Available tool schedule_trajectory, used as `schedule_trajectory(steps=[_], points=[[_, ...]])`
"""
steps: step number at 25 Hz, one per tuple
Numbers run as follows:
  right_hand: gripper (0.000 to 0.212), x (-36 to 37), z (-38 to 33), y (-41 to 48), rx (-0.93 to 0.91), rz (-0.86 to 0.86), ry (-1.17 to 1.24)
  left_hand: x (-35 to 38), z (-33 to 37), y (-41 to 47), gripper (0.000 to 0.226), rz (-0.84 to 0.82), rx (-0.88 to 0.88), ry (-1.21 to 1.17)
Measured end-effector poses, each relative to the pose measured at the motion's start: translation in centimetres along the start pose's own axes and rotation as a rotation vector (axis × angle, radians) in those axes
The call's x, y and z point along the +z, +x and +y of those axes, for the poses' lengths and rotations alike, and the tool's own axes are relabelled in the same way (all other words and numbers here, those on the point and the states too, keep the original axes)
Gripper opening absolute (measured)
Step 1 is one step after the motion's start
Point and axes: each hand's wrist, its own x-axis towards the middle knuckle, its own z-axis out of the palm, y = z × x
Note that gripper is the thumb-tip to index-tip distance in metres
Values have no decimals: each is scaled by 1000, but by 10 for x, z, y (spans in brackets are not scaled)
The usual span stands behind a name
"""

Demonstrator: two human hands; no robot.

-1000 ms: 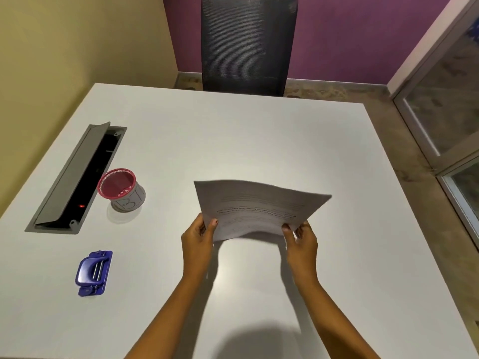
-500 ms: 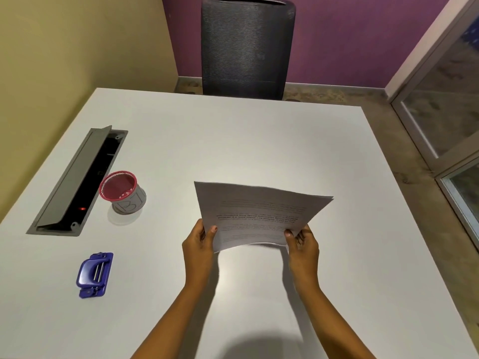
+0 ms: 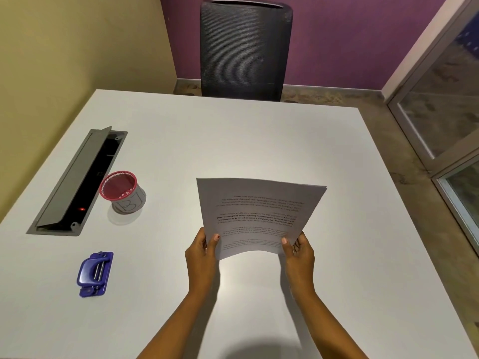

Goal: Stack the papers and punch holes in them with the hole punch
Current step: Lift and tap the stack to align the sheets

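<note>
Overhead, white table (image 3: 259, 141) fronts purple wall (image 3: 350, 40), black chair (image 3: 245, 47).

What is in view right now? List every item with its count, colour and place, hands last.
papers: one thin stack, exact count unclear, white with printed text, held above the table's middle.
hole punch: one, blue, near left of the table, untouched.
mesh cup: one, red rim with grey base, left side, beside the cable tray.
cable tray: one, grey with its lid open, set into the table's left edge.
table: one, white, fills most of the view.
chair: one, dark mesh back, at the table's far side.
left hand: grip on the stack's near left corner.
right hand: grip on the stack's near right corner.
</note>
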Motion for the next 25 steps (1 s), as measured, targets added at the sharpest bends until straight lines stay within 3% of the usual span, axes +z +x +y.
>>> schedule_trajectory(steps=[8,11,15,18,22,25], points=[[20,-14,0,-5,9,12,-17,-5,8,-5,21,96,61,-48],[41,-17,3,-10,149,38,39,-4,22,-7,27,157,67,-127],[52,-5,3,-22,309,-120,309,3,35,-7,28,182,44,-280],[48,4,-2,-26,296,-257,432,12,32,-11,27,140,-49,-455],[31,2,-17,-18,193,-150,257,7,16,-11,27,-3,-158,-603],[26,-10,-32,-6,128,-93,121,-18,13,8,21,-17,-177,-709]])
